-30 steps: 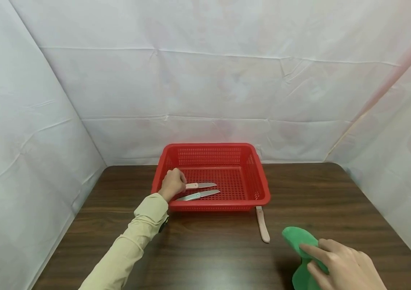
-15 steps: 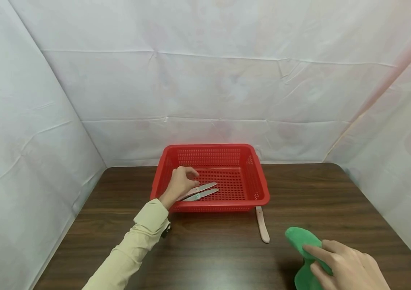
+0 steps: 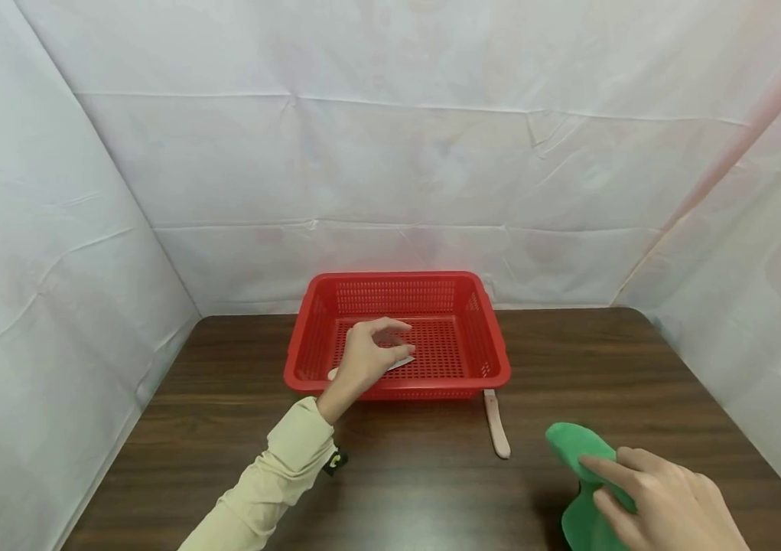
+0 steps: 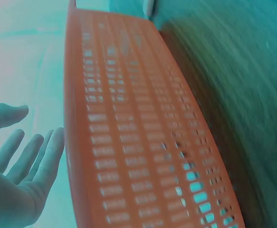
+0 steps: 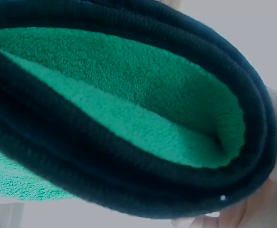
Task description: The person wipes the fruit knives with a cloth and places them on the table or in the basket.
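- On my head feed, the person's left hand point(image 3: 366, 353) hangs over the near left part of the red basket point(image 3: 393, 297), its thumb and fingers parted with a gap between them.
- My left wrist feed shows those same fingers nearly straight, the thumb apart from them, beside the rim of the basket's slotted wall.
- Below that hand I see a blade tip point(image 3: 401, 362) to the right and a pale handle end point(image 3: 332, 374) to the left, both inside the basket; the hand covers what lies between, so I cannot tell whether they belong to 1 knife or 2.
- Another knife point(image 3: 496, 425) lies on the dark wooden surface point(image 3: 390, 474), its pale handle pointing near; its far end meets the basket's near right corner.
- At the near right, the right hand point(image 3: 675, 501) grips a green cloth point(image 3: 577, 444), with a finger laid along it.
- My right wrist feed shows the cloth bent into a loop, dark along its edge.
- A pale yellow sleeve point(image 3: 273, 474) covers the left arm.
- White fabric point(image 3: 397, 168) hangs at the far side.
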### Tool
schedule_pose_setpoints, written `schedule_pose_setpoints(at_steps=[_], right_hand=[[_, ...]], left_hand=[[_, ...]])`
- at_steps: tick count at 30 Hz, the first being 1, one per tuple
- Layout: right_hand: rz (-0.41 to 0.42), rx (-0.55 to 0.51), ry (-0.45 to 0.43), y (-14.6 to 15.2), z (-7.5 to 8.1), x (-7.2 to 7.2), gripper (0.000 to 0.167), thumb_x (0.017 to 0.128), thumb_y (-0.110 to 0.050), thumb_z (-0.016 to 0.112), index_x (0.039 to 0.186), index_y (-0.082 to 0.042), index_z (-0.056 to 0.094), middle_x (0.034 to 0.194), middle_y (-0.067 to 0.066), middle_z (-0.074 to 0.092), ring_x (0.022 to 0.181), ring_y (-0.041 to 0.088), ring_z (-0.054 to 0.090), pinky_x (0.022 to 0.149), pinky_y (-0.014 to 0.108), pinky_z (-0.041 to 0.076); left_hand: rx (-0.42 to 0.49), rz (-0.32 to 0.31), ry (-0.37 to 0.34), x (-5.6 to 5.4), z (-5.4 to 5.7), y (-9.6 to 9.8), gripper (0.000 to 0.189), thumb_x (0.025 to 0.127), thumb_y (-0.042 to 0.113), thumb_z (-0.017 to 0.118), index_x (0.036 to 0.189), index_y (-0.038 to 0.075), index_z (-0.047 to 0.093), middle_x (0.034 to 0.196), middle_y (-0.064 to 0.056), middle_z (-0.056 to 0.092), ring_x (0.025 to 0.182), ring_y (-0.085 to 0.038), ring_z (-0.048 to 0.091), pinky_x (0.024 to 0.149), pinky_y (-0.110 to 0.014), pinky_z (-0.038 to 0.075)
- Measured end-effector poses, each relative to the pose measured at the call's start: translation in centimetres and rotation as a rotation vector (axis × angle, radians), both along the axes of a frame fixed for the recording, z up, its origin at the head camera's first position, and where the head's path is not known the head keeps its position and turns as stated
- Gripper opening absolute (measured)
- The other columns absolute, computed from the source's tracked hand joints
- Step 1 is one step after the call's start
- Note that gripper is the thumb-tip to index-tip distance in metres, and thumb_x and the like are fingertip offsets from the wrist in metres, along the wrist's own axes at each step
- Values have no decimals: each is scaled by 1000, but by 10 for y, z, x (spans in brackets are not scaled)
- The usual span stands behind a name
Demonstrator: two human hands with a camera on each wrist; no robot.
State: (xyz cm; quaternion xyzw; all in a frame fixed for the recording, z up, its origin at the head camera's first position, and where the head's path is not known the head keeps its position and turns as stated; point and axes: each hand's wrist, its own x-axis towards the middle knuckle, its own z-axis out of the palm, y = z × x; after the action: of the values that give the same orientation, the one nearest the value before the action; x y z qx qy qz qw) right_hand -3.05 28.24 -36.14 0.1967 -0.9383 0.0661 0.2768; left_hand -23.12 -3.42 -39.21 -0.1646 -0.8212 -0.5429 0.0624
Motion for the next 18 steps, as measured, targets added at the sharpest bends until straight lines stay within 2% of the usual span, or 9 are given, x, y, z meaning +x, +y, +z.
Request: schedule_pose_setpoints(at_steps=[9,14,18], right_hand=[[-13,-15,-10,0,-3,-2,25,62,-18,68,86,-20,74,69,-20,25,53,-7,18,40,15,17],[-20,-8,-18,2,-3,-3,25,62,-18,69,86,-20,74,69,-20,25,53,-7,18,40,15,17],[-40,0,-37,3,-3,-3,27,61,-18,70,87,-21,74,68,-20,27,52,-6,18,39,16,17]], left_hand=[[127,-100,18,26,1,24,25,76,17,80,100,16,72,86,-2,71,81,-17,66,72,-34,55],[136,-120,17,42,3,39,26,75,15,80,100,18,72,85,-4,72,79,-11,66,68,-32,54],[145,-120,-15,52,2,50,26,73,11,81,97,16,72,81,-2,71,71,-10,66,63,-26,53]])
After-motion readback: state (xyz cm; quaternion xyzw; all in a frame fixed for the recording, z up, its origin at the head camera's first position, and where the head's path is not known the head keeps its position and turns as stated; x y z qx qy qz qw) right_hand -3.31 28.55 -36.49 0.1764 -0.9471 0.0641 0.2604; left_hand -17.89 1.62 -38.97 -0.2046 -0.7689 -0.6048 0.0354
